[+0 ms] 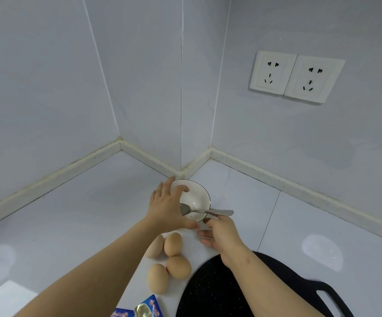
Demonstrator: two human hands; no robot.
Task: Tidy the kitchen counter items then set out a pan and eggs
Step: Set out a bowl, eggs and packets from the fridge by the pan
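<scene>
Bowl (194, 200) sits gripped by the left hand (166, 208); right hand (223, 234) pinches a spoon (199, 210) into it; 4 eggs (174, 259) lie nearer, beside the pan (210, 291).

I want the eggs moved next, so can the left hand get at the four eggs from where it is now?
Probably yes. The left hand rests on the bowl rim, and the eggs lie uncovered on the counter just nearer the person. Its own forearm passes over one egg, but nothing blocks the way. It would have to let go of the bowl first.

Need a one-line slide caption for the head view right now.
Left hand steadies a white bowl while right hand holds a spoon in it, four eggs and a black pan nearby.
</scene>
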